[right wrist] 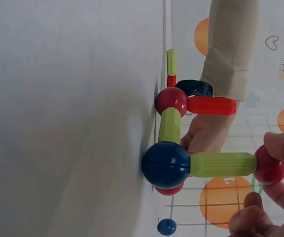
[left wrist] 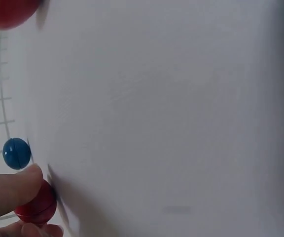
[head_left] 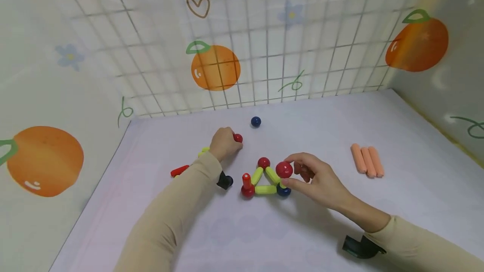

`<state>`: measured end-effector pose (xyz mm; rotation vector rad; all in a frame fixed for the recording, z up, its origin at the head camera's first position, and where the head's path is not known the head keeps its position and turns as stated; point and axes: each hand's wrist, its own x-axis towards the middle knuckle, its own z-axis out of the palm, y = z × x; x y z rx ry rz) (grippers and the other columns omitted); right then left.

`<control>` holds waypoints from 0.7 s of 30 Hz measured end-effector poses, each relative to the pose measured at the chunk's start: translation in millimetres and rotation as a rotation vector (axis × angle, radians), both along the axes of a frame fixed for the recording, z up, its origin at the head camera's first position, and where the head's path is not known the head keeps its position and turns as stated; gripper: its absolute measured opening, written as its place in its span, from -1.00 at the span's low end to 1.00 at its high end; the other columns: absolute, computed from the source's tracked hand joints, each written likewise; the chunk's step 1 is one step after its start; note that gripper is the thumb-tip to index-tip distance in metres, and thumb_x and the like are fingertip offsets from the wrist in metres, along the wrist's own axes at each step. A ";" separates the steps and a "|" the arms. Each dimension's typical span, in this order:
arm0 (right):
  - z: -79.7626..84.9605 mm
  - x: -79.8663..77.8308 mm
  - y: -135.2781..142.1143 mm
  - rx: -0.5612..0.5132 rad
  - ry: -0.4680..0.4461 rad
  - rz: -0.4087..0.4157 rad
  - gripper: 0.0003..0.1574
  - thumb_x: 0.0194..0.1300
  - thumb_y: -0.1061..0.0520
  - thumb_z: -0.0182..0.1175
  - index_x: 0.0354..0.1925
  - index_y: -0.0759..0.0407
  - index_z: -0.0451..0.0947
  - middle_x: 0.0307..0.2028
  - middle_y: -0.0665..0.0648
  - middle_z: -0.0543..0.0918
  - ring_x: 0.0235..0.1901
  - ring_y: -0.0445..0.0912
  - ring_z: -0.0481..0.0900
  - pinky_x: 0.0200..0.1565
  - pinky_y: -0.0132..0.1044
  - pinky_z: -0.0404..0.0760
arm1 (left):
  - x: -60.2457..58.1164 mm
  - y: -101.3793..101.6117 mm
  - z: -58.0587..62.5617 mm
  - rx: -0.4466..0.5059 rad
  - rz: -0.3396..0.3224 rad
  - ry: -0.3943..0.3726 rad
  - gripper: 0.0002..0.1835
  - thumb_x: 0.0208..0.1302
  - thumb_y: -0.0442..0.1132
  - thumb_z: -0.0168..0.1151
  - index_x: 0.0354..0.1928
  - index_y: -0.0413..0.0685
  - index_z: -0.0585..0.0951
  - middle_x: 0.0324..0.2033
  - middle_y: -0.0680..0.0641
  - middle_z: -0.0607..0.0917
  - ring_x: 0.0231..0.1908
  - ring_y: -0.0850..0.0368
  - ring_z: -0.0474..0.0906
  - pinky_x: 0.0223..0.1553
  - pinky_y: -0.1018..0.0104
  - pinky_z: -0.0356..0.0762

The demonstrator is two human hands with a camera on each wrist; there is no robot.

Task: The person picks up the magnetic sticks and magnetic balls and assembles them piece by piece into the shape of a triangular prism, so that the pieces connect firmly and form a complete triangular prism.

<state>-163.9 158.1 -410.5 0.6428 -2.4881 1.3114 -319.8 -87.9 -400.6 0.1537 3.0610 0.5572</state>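
My left hand [head_left: 224, 142] pinches a red ball [left wrist: 39, 203] between thumb and fingers, low at the tabletop. With thumb and index finger, my right hand [head_left: 323, 184] holds another red ball [head_left: 284, 170]. That ball sits atop an upright yellow-green rod [right wrist: 223, 164], whose lower end meets a blue ball [right wrist: 165, 165]. The blue ball is one corner of a flat triangle of yellow-green rods [head_left: 266, 189]. Its other corners are a red ball [head_left: 264, 162] at the back and a red ball [head_left: 248, 191] at the left, which carries an upright red rod [head_left: 246, 179].
A loose blue ball [head_left: 256, 121] lies behind the left hand. Three peach rods [head_left: 366, 160] lie side by side at the right. A red rod [head_left: 179, 171] and yellow-green pieces [head_left: 204, 150] are partly hidden by the left arm. A grid wall [head_left: 264, 66] stands behind the table.
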 end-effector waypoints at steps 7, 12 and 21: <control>1.2 2.8 -3.0 0.001 -0.024 -0.004 -0.52 0.11 0.06 0.46 0.01 -0.06 0.56 -0.36 0.10 0.50 -0.42 -0.12 0.40 -0.40 -0.42 0.38 | 16.2 -6.4 6.0 0.105 0.015 -0.006 -0.52 0.18 -0.10 0.39 0.05 -0.25 0.59 -0.08 -0.18 0.64 -0.07 -0.03 0.51 0.01 0.16 0.54; 1.4 2.9 -2.4 0.003 -0.025 -0.007 -0.52 0.11 0.06 0.47 0.00 -0.05 0.56 -0.37 0.08 0.48 -0.43 -0.16 0.37 -0.41 -0.42 0.37 | 37.0 -16.7 13.8 0.225 -0.016 -0.011 -0.47 0.17 -0.01 0.40 0.11 -0.14 0.59 -0.05 -0.12 0.63 -0.01 -0.01 0.49 0.00 0.15 0.53; 3.6 -1.3 -2.0 0.014 -0.024 -0.011 -0.52 0.12 0.08 0.46 0.02 -0.03 0.55 -0.36 0.12 0.50 -0.41 -0.06 0.41 -0.40 -0.42 0.39 | 93.2 -33.3 43.5 0.416 -0.080 -0.014 -0.48 0.13 0.02 0.44 0.11 0.01 0.60 -0.07 -0.02 0.62 -0.17 0.03 0.48 -0.26 0.28 0.46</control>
